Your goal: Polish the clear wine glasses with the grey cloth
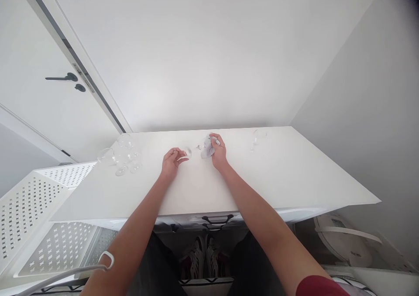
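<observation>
Far left, we have a perforated rack [32,204] just beside the left edge of the cabinet [196,191]. Near that edge stand several stemmed glasses [122,156], close together, with a good stretch of top between them and our left hand [170,160]. This hand is partly closed, thumb and fingers pinching the foot of a glass [198,147] held sideways between our hands; we cannot tell whether it touches the top. Our right hand [219,151] is curled on a pale cloth [207,149], gripping it against the bowl, which it largely hides. Behind our hands a shallow strip runs to the wall [209,60]; towards us, a deeper stretch reaches the front edge, crossed by both forearms. Well apart to the right, one more glass [258,137] stands near the back edge, with room between it and the right edge.
</observation>
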`<state>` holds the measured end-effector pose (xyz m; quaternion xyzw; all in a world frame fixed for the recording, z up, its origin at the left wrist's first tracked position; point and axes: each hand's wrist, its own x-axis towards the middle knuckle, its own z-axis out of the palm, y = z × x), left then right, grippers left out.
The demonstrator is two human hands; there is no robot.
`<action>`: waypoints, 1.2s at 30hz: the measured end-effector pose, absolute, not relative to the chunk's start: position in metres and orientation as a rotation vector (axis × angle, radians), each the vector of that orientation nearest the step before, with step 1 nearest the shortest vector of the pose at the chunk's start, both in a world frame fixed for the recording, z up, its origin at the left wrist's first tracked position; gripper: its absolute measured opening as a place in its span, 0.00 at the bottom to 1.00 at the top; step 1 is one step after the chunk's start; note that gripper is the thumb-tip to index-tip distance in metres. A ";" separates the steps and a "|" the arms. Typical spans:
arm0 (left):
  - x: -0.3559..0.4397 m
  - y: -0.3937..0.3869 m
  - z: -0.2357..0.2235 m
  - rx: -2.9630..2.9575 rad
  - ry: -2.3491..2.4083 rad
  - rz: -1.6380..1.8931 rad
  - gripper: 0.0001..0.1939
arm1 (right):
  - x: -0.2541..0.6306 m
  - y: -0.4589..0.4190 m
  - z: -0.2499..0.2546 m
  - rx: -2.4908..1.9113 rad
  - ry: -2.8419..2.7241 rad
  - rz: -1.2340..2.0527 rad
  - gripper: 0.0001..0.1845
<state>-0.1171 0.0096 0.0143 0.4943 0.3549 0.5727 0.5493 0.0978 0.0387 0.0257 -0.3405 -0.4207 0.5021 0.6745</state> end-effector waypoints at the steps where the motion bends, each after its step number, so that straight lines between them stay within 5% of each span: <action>1: -0.117 0.009 0.015 1.102 0.799 1.260 0.21 | 0.097 0.037 0.027 -0.771 -0.999 1.114 0.17; 6: -0.111 0.001 0.023 1.224 0.689 0.785 0.21 | 0.087 0.029 0.030 -0.765 -1.216 1.116 0.15; 11: -0.111 0.001 0.024 1.302 0.784 0.862 0.13 | 0.089 0.040 0.022 -0.836 -0.777 1.094 0.19; 17: -0.114 0.010 0.015 1.272 0.904 1.204 0.15 | 0.080 0.038 0.021 -0.789 -0.736 1.234 0.21; 24: -0.111 0.006 0.014 1.322 0.821 1.028 0.19 | 0.073 0.022 0.039 -0.471 -0.901 1.630 0.13; 31: -0.114 -0.007 0.032 1.176 0.575 0.620 0.20 | 0.071 0.012 0.039 -0.483 -0.949 1.753 0.28; 36: -0.112 -0.006 0.031 1.230 0.682 0.727 0.18 | 0.062 0.009 0.041 -0.615 -1.063 1.563 0.28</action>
